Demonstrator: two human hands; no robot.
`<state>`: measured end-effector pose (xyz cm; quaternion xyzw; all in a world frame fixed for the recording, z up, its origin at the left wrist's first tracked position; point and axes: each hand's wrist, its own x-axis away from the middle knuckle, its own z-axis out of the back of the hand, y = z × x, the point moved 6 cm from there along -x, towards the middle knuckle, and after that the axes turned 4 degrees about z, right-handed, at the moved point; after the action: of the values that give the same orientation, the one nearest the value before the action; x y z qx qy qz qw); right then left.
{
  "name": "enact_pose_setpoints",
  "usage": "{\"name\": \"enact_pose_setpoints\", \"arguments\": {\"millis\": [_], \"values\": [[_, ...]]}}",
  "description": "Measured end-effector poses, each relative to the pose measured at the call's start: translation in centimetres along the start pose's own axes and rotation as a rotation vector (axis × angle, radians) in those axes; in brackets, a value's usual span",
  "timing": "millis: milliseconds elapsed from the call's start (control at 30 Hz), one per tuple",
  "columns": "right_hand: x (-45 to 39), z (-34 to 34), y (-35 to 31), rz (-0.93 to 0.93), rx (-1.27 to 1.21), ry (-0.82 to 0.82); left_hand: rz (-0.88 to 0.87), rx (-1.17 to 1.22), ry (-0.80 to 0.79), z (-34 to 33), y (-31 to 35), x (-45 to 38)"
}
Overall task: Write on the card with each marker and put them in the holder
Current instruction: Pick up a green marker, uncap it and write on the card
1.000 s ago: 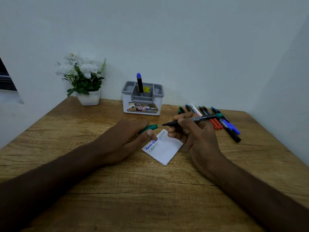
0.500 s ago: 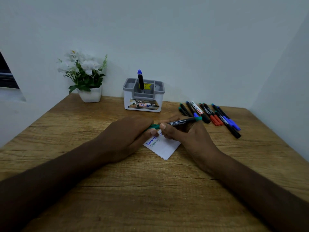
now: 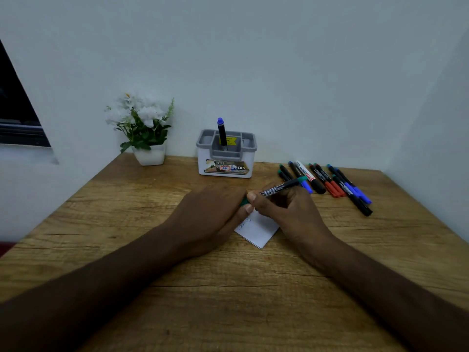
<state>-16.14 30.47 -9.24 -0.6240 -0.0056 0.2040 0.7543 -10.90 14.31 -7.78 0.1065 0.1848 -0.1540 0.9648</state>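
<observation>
Right hand grip pinches the green marker while left hand holds its cap above the card

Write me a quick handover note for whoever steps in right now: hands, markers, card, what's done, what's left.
Left hand grips the green cap; right hand grips the green marker, the two meeting above the card.
Card lies on the table, with writing on it.
Blue marker stands in the holder.
Left: drop the green marker in the holder, then work through the marker row on the right.
</observation>
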Motion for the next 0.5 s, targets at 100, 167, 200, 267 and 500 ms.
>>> {"name": "enact_pose_setpoints", "arguments": {"millis": [100,167,200,267,500], "values": [[0.1,0.0,-0.5,0.055,-0.015,-0.003,0.016,-0.058,0.034,0.6,0.4,-0.2],[0.2,-0.3,-0.9,0.093,-0.059,-0.060,0.055,-0.063,0.073,0.7,0.0,-0.3],[0.2,-0.5,-0.9,0.099,-0.054,-0.087,0.082,-0.037,0.095,0.6,-0.4,-0.2],[0.1,-0.6,-0.5,0.085,0.008,-0.108,0.142,0.127,0.138,0.6,-1.3,-0.3],[0.0,-0.4,0.3,0.059,0.059,-0.112,0.315,0.566,0.308,1.5,-4.4,-1.4]]}}
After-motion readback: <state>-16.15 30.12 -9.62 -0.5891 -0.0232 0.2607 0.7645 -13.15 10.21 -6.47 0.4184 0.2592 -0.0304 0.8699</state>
